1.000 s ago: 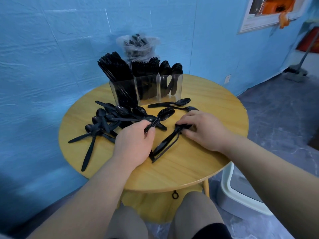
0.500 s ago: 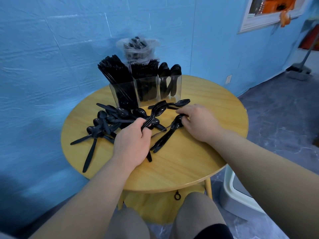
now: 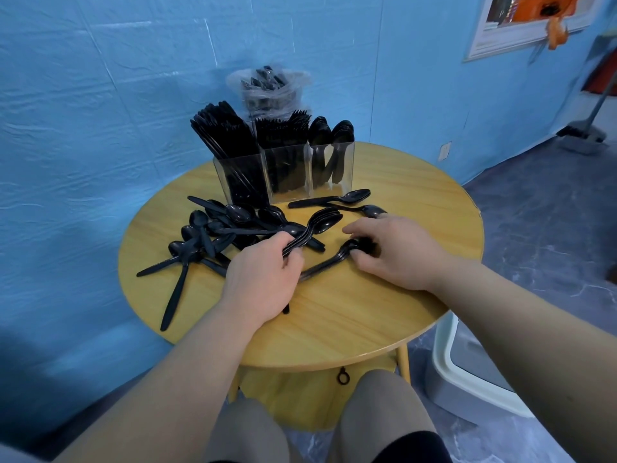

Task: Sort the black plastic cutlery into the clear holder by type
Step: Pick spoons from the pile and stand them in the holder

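My left hand (image 3: 263,279) grips a stacked bundle of black spoons (image 3: 317,223) by the handles, bowls raised toward the holder. My right hand (image 3: 397,252) pinches the bowl ends of a second stack of spoons (image 3: 329,264) lying on the round wooden table (image 3: 350,315). The clear holder (image 3: 290,177) stands at the table's back with three compartments: knives on the left, forks in the middle, spoons on the right. A loose pile of black spoons (image 3: 213,235) lies left of my hands. Two single spoons (image 3: 334,198) lie in front of the holder.
A clear plastic bag of black cutlery (image 3: 270,88) sits behind the holder against the blue wall. A white bin (image 3: 467,372) stands on the floor right of the table. My knees are under the table's near edge.
My left hand has lifted its spoon bundle and swung the bowls up toward the holder. My right hand has gathered its stack and slid it slightly right and away.
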